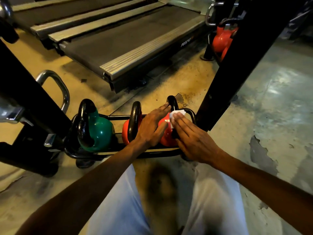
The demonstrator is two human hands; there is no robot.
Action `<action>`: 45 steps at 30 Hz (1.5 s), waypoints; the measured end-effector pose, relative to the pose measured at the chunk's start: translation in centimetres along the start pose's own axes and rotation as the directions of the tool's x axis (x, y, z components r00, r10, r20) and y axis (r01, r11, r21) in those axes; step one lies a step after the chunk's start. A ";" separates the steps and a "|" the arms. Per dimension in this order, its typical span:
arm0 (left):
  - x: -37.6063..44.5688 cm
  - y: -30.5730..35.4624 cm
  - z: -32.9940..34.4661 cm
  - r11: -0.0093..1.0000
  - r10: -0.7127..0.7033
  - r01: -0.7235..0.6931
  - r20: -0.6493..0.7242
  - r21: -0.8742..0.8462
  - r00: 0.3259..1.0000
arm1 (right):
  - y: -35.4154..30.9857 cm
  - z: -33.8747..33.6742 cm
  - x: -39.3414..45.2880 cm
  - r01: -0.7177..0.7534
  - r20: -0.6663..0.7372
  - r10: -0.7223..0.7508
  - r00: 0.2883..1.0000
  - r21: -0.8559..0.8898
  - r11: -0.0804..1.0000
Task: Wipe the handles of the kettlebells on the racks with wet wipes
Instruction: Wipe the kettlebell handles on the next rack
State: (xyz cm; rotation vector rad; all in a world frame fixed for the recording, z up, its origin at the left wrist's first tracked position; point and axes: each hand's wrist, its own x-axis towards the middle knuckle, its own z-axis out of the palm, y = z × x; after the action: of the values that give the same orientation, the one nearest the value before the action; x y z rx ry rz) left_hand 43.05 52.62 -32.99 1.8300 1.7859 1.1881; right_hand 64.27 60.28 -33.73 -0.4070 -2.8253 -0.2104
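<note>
On the low rack (189, 111), at its right end, we steady the red kettlebell (165, 134) with our flat, open left hand (153, 126); our right hand (191, 138) presses a white wet wipe (176, 116) against its black handle (172, 102), fingers straight.

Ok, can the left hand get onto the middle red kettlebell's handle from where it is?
Probably yes. The left hand lies flat right beside the middle red kettlebell's handle, which stands exposed with nothing over it. The right hand with the wipe works further right.
</note>
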 end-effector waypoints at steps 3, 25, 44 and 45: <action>0.0 0.0 0.7 0.997 0.078 -0.078 0.010 -0.029 0.997 | -1.9 -0.3 0.9 -0.267 0.014 0.290 0.957 0.435 0.860; 1.5 16.7 2.8 0.972 -0.206 0.200 0.038 0.125 0.978 | -2.8 -10.4 -2.3 -0.643 0.421 0.900 0.117 0.722 -0.254; 4.1 48.6 -2.6 0.943 -0.110 -0.100 0.580 0.318 0.807 | -3.8 -46.1 -17.3 -0.944 0.032 0.981 -0.189 0.269 -0.191; 4.3 50.3 -3.0 0.944 -0.087 -0.132 0.612 0.304 0.786 | -3.9 -47.7 -18.0 -0.950 0.024 0.981 -0.191 0.246 -0.191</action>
State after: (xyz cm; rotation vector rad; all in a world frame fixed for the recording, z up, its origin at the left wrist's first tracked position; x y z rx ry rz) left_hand 73.89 47.30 6.76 2.0955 1.6170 0.2048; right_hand 91.74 43.35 5.95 -2.2401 -1.3718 0.3675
